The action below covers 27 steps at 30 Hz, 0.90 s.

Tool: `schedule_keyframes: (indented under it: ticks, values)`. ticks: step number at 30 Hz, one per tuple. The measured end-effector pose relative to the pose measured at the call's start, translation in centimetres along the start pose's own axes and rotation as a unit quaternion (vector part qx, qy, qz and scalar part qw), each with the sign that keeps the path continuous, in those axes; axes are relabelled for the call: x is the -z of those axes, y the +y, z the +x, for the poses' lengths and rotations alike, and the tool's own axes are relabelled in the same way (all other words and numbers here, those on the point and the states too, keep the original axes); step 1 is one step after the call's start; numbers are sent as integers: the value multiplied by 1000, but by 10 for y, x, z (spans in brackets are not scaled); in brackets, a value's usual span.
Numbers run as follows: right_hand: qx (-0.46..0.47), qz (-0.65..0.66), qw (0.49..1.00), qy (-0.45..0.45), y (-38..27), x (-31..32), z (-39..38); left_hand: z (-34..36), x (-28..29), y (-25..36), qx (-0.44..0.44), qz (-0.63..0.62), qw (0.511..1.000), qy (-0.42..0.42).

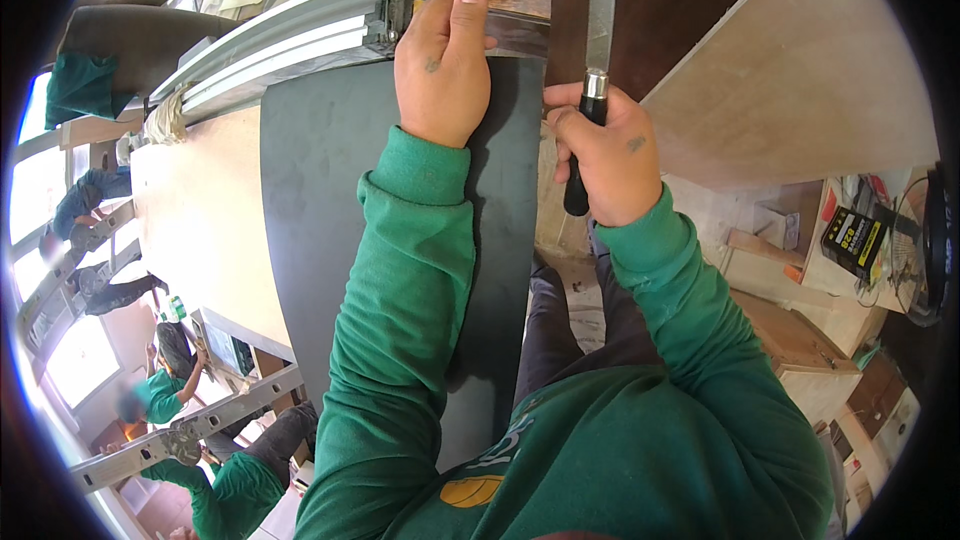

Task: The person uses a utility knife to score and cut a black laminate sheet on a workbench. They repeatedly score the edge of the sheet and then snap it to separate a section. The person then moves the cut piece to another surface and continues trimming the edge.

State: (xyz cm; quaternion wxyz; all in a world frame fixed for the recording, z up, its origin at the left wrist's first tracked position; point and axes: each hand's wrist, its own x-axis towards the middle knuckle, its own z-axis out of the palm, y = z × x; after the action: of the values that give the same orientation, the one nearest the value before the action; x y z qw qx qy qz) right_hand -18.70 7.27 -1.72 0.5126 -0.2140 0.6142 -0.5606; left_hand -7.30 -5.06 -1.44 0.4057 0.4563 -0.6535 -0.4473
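Observation:
My left hand (443, 65) lies flat on the far end of a dark grey sheet (330, 210), fingers reaching onto a metal clamp piece (405, 0) at its top edge. My right hand (608, 160) is closed around the black handle (578, 195) of a flat metal file (601, 5). The file's long blade points away from me, along the right edge of the dark sheet. Both my arms wear green sleeves.
The dark sheet rests on a light wooden workbench (200, 210) beside grey metal rails (290, 35). A large plywood panel (800, 70) leans at the right. Boxes and wood scraps (850, 240) lie on the floor at right. Other people in green tops (160, 395) work at left by a ladder (180, 435).

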Motion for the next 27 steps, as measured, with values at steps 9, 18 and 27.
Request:
schedule_keyframes:
  ticks: [9,18,27]
  values:
    - [-62,117,991,-28,-3,0,17,2,1,-4,-12,11,1000,-3]
    - [-105,155,981,-55,3,3,33,2,2,-2,-9,19,1000,-3]
    - [-68,177,981,-51,-3,15,33,2,2,-4,-11,1,1000,-5]
